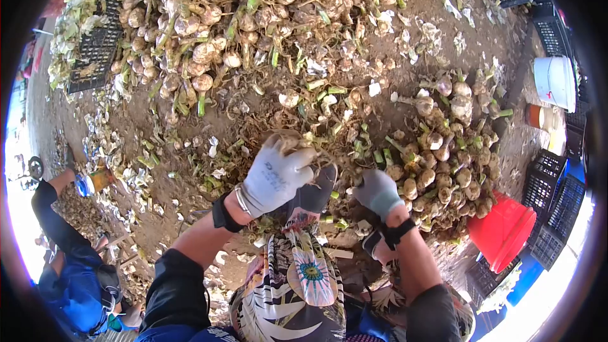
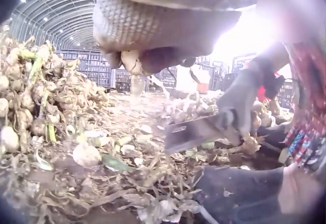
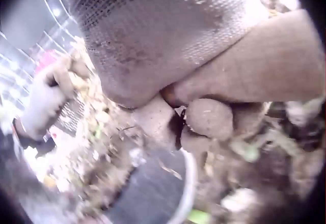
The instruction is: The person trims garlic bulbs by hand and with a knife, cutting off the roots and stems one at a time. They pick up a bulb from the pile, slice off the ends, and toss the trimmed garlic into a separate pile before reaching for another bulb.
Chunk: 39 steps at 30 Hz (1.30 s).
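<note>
The left hand (image 1: 273, 176) pinched a garlic bulb (image 2: 132, 62); the right hand (image 1: 378, 194) gripped a blade (image 2: 191, 134). The upper-left heap (image 1: 204, 25) probably awaited trimming; the centre-right pile (image 1: 444, 180) looked mostly done.

Left grip (image 1: 273, 177): gloved, fingers curled | Right grip (image 1: 377, 194): gloved, fingers curled | Forearms (image 1: 206, 238): extended forward

Gloves (image 2: 127, 23): matt cloth, pebbled underneath. Blade (image 2: 191, 134): smooth, dull, apparently metal. Bulbs (image 1: 204, 52), far side: papery, dirt-roughened skins. Right: red bucket (image 1: 501, 231), smooth plastic, slight sheen; crates (image 1: 565, 208), black plastic lattice.
</note>
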Tool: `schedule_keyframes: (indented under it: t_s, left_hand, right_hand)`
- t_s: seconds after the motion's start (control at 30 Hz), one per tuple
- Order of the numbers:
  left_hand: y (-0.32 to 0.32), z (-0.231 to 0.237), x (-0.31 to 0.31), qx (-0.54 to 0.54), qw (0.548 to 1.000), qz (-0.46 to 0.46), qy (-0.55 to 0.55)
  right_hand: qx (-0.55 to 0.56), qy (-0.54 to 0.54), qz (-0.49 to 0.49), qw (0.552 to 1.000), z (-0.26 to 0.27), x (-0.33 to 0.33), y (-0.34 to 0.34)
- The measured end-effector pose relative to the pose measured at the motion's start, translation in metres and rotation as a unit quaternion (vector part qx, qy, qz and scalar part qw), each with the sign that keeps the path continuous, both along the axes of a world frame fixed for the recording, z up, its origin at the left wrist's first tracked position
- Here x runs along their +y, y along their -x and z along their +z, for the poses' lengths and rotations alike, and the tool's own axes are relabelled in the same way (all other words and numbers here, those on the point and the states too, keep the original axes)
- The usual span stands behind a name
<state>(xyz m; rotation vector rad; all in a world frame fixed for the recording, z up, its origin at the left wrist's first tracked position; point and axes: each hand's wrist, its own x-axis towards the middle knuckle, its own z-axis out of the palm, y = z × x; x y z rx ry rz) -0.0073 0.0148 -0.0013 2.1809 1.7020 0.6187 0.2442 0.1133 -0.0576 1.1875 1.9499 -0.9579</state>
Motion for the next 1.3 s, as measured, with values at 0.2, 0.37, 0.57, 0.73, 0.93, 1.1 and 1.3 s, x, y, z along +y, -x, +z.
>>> schedule_keyframes:
  t_s: [0.2,0.37,0.57,0.73,0.93,1.1,1.3]
  left_hand:
    - [-0.073,0.037,0.055,-0.246,0.969,-0.018,-0.015]
    - [-0.002,-0.023,0.082,-0.098,0.964,0.172,0.175]
    - [0.062,-0.110,0.039,0.029,0.950,0.288,0.119]
    - [0.025,-0.050,0.019,-0.601,0.613,0.421,0.295]
    - [-0.014,-0.037,0.002,-0.595,0.686,0.286,0.304]
    - [-0.014,-0.025,0.007,-0.444,0.807,0.227,0.316]
    - [-0.030,-0.066,-0.026,-0.556,0.766,0.246,0.208]
  right_hand:
    - [0.114,0.140,-0.242,0.953,-0.001,-0.038,-0.005]
    - [0.238,0.117,-0.429,0.864,-0.002,-0.040,-0.021]
    - [0.249,0.114,-0.515,0.812,0.001,-0.026,0.002]
    - [0.352,0.148,-0.587,0.714,0.021,-0.011,0.048]
    - [0.425,0.154,-0.600,0.660,0.021,-0.008,0.075]
    - [0.422,0.082,-0.456,0.779,0.048,-0.007,0.075]
    - [0.321,-0.201,-0.077,0.922,0.062,-0.018,0.060]
